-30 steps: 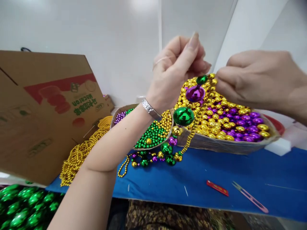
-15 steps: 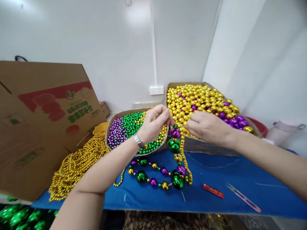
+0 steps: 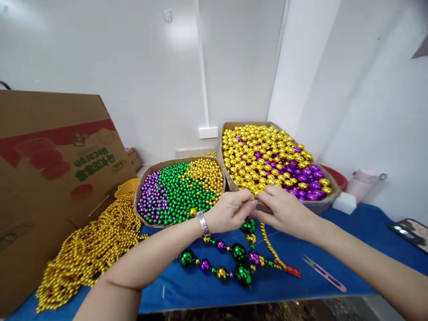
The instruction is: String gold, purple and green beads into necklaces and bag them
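Observation:
My left hand [image 3: 232,211], with a silver watch [image 3: 203,224] on its wrist, is closed in a pinch on a thin pale thread [image 3: 231,206] that loops over its fingers. Right against it, my right hand [image 3: 284,207] is also closed, pinching at the thread; the exact spot is hidden between the fingertips. Below both hands a necklace of large green, purple and gold beads [image 3: 238,252] hangs down and lies in a curve on the blue cloth. A strand of small gold beads [image 3: 269,243] drops from beneath my right hand.
A box of small purple, green and gold beads [image 3: 177,189] stands behind my left hand; a larger box of gold and purple beads [image 3: 264,156] is behind my right. Gold strands [image 3: 96,245] are heaped beside a carton [image 3: 50,178]. Pink snips [image 3: 326,274] and a red packet [image 3: 293,270] lie front right.
My hands have come together and lower, where they were slightly apart before. The gold strand has swung right and now touches the red packet. The whole view has shifted.

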The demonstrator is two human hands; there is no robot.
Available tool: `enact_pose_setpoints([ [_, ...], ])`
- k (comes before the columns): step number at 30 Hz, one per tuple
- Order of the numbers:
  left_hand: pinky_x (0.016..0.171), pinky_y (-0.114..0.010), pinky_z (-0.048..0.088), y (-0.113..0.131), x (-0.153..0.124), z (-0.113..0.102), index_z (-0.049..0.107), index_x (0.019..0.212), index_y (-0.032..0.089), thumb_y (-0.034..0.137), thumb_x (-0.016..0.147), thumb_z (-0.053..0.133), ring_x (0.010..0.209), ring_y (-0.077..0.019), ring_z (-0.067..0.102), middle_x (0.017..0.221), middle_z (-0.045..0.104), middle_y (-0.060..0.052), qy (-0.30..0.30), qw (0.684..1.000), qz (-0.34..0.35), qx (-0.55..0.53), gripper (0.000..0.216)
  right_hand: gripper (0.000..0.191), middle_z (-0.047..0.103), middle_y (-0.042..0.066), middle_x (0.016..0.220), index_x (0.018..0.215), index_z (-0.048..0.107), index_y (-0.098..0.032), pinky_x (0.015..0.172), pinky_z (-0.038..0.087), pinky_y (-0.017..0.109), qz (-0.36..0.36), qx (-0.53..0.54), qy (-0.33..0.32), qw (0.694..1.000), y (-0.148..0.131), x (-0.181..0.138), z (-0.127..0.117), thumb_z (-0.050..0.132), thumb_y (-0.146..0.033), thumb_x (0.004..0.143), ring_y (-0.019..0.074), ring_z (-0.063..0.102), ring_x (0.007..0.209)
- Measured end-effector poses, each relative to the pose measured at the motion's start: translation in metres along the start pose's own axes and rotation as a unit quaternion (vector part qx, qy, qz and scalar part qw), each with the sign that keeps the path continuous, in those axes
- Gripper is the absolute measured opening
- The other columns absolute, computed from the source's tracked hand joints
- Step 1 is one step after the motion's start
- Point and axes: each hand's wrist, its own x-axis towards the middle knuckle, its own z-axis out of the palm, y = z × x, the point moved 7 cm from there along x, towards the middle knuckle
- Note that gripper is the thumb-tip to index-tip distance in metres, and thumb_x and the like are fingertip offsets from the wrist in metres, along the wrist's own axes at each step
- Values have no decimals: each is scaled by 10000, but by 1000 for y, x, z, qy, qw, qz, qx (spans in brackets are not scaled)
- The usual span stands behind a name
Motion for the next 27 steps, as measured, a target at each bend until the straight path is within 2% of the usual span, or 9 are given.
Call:
enact_pose_setpoints([
  [3, 576, -234, 393, -18, 2, 0, 473, 709, 171, 336, 891, 432, 572, -95, 459, 630, 507, 13, 73, 988, -70, -115, 249, 294, 481, 26, 639, 630, 525, -185, 588, 316, 283, -44, -100, 100, 989, -12, -10, -8, 504, -311, 894, 161, 440, 635],
  [6, 588, -248, 437, -43, 2, 0, 444, 694, 174, 399, 843, 507, 549, -87, 477, 612, 484, 31, 177, 910, -169, -334, 278, 304, 432, -4, 541, 589, 526, -203, 574, 292, 293, -71, -160, 189, 966, -29, -26, -9, 510, -217, 892, 152, 402, 573],
  [8, 591, -254, 459, -53, 2, 5, 436, 689, 172, 412, 783, 589, 535, -80, 490, 606, 479, 43, 205, 850, -212, -436, 299, 307, 447, -6, 536, 591, 535, -207, 574, 308, 289, -7, -112, 209, 971, -32, -37, -1, 507, -232, 895, 149, 423, 568],
  [10, 589, -254, 468, -54, 3, 9, 455, 690, 165, 417, 739, 640, 534, -81, 509, 606, 497, 41, 200, 831, -224, -468, 316, 307, 502, 2, 574, 645, 569, -204, 571, 345, 272, 99, 32, 187, 977, -27, -46, 18, 452, -273, 921, 145, 474, 578],
  [13, 573, -246, 465, -50, 3, 12, 486, 692, 157, 447, 722, 654, 531, -86, 526, 603, 523, 29, 172, 848, -219, -452, 337, 295, 530, -25, 589, 874, 611, -202, 497, 371, 232, 225, 295, 123, 920, -21, -58, 61, 359, -333, 951, 123, 497, 519],
  [16, 560, -228, 447, -49, -2, 14, 497, 691, 154, 451, 734, 643, 531, -82, 520, 600, 533, 22, 149, 871, -220, -414, 333, 329, 454, -70, 534, 1205, 491, -196, 444, 367, 220, 279, 373, 124, 876, -18, -65, 89, 378, -363, 944, 115, 455, 448],
  [20, 535, -218, 407, -61, -14, 19, 494, 700, 158, 472, 791, 561, 521, -80, 487, 602, 527, 19, 123, 897, -243, -347, 333, 434, 553, -10, 635, 1370, 336, -183, 536, 438, 269, 196, 165, 209, 944, -18, -60, 94, 380, -264, 946, 145, 516, 511],
  [23, 521, -217, 377, -71, -22, 23, 477, 681, 166, 469, 817, 506, 525, -86, 464, 611, 522, 17, 92, 927, -252, -261, 333, 377, 605, 63, 706, 1303, 450, -184, 617, 453, 339, 135, 72, 245, 957, -15, -55, 102, 395, -208, 931, 196, 556, 615],
  [27, 496, -214, 327, -83, -27, 29, 476, 657, 173, 367, 851, 449, 520, -92, 406, 573, 463, 38, 9, 965, -232, -120, 276, 354, 586, 36, 659, 1220, 550, -245, 666, 450, 357, 65, 55, 235, 968, -13, -46, 109, 444, -141, 899, 200, 558, 662],
])
